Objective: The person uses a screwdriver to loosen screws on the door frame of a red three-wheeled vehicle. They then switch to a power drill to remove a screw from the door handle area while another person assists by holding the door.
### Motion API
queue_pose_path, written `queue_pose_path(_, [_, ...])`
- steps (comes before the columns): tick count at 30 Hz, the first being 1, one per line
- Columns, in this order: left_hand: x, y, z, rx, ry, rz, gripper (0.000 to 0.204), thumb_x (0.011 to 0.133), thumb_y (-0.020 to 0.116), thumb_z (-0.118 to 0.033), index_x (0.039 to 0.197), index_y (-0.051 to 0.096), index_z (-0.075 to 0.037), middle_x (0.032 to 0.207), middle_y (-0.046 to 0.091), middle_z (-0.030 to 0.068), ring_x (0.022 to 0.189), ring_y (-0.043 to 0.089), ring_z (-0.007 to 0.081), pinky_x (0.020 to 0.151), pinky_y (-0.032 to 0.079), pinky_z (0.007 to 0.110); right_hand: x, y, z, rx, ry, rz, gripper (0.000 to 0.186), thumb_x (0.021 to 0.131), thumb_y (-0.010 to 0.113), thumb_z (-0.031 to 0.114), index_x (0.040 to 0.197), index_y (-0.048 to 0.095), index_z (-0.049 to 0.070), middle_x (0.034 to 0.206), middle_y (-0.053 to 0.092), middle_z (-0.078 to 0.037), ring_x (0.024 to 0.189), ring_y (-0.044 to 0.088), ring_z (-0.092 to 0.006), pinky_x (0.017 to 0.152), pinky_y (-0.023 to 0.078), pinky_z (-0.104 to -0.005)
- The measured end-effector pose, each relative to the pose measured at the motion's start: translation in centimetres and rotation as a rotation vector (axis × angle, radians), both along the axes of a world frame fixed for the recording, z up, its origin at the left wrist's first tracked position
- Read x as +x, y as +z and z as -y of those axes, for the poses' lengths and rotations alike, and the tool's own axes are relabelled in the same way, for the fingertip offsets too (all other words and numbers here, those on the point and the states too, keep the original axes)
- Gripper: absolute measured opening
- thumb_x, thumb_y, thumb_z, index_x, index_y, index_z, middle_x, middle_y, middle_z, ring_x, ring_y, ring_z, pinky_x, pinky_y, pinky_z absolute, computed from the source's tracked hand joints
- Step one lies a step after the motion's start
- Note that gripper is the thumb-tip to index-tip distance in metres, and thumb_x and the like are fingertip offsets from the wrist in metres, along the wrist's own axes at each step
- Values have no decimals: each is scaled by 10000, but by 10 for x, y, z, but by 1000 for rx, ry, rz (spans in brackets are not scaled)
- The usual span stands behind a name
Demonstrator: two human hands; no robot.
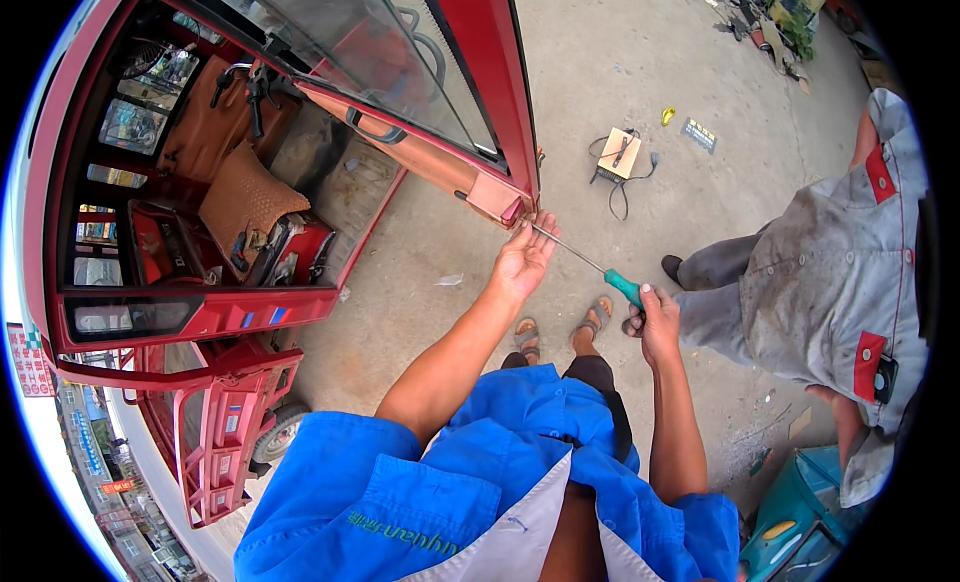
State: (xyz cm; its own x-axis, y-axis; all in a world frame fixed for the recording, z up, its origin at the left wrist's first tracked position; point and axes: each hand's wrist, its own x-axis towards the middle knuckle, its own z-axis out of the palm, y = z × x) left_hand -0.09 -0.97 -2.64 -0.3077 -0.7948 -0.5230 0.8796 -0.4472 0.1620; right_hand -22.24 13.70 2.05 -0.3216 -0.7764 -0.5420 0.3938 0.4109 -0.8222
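Seemingly at a screw-turning step, the right hand (657, 320) clasps the screwdriver (613, 278), its tip beside the red door's (505, 92) lower corner, where whether the left hand's (524, 264) fingers pinch it I cannot tell; turning calls for steady alignment.

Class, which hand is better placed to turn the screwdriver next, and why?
Likely the right hand: it holds the green handle, while the left hand is at the shaft's far end.

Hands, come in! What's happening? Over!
Right hand: gripping green-handled metal screwdriver. Left hand: near its tip, by lower corner of red metal-framed glass door. Grey-clothed co-worker: standing at right, not blocking.
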Motion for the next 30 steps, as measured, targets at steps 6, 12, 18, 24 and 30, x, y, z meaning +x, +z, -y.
queue_pose_path(6, [-1, 0, 1, 30, 39, -8, 285, 971, 567, -100, 1225, 494, 5, 1313, 555, 155, 1297, 496, 304, 1148, 382, 485, 2, 2, 4, 13, 1, 6, 323, 970, 601, 335, 976, 565, 14, 675, 538, -34, 497, 457, -83, 417, 421, -255])
queue_pose_path(12, [-2, -2, 4, 62, 42, 24, 289, 973, 570, -113, 1228, 501, 6, 1314, 551, 155, 1280, 510, 304, 1133, 403, 481, -1, 4, 9, 85, 1, 123, 312, 965, 608, 354, 966, 533, 51, 680, 507, -21, 495, 428, -83, 424, 372, -253])
queue_pose_path(18, [-2, -1, 3, 49, 28, 61, 292, 977, 565, -129, 1229, 506, 6, 1300, 563, 152, 1274, 515, 303, 1124, 412, 486, -5, 0, 12, 29, 42, 90, 288, 965, 616, 311, 1021, 551, 36, 719, 529, -24, 562, 476, -84, 463, 420, -250])
queue_pose_path(24, [0, 1, 1, 46, 26, 46, 304, 979, 557, -130, 1248, 495, -1, 1306, 561, 146, 1285, 504, 303, 1131, 398, 493, -1, -1, 10, -148, 88, -117, 279, 968, 618, 247, 1096, 567, 4, 747, 576, -45, 599, 527, -83, 506, 491, -256])
queue_pose_path(30, [0, -2, -2, -4, 29, 40, 298, 981, 547, -113, 1257, 495, -13, 1323, 547, 135, 1299, 488, 299, 1140, 384, 492, -5, 4, 14, -36, 102, -43, 312, 971, 599, 288, 1003, 593, -22, 679, 593, -56, 513, 497, -90, 454, 437, -251])
